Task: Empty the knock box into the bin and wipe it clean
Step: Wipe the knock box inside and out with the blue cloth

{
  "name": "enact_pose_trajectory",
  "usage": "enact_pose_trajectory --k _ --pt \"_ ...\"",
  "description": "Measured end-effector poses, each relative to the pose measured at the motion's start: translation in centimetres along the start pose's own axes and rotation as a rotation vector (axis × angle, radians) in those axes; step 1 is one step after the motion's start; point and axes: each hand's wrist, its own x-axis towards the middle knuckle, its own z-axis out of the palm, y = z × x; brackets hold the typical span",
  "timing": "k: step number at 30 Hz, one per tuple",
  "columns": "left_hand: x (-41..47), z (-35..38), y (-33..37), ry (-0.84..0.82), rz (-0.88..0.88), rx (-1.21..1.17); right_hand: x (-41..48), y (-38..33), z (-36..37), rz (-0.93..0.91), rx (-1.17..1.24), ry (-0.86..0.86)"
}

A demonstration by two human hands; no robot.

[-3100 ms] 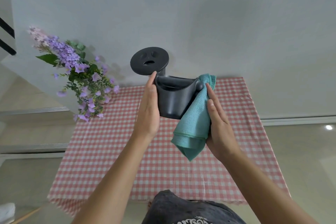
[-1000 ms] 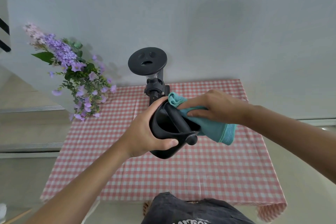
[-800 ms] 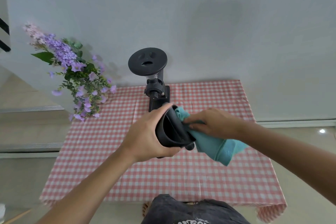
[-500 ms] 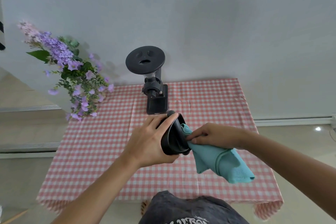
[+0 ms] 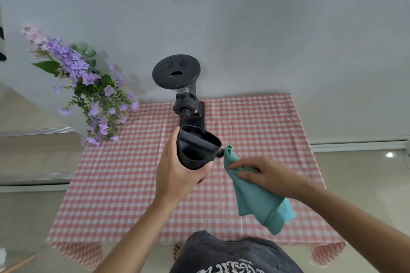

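Observation:
The black knock box (image 5: 195, 150) is held above the table, its opening turned up and toward the wall, with the knock bar across the mouth. My left hand (image 5: 175, 175) grips it from below and the left side. My right hand (image 5: 264, 174) holds a teal cloth (image 5: 257, 197) just to the right of the box. The cloth's top corner touches the end of the bar, and the rest hangs down over the table. No bin is in view.
A black coffee grinder (image 5: 188, 104) stands at the back middle of the table with the red checked tablecloth (image 5: 115, 184), right behind the knock box. Purple flowers (image 5: 88, 95) lean in from the back left. The wall runs along the table's far edge.
My right hand has pulled the cloth out of the box and moved to the right. My left hand has turned the box so its opening faces up instead of sideways.

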Motion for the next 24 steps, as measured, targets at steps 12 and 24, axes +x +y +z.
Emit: enact_pose_trajectory --k 12,24 --pt "-1.6 1.3 0.2 0.036 -0.054 -0.113 -1.0 18.4 1.0 0.552 -0.120 0.215" --pt "-2.7 2.0 0.4 0.061 -0.017 -0.261 0.2 10.8 1.4 0.312 -0.063 0.354"
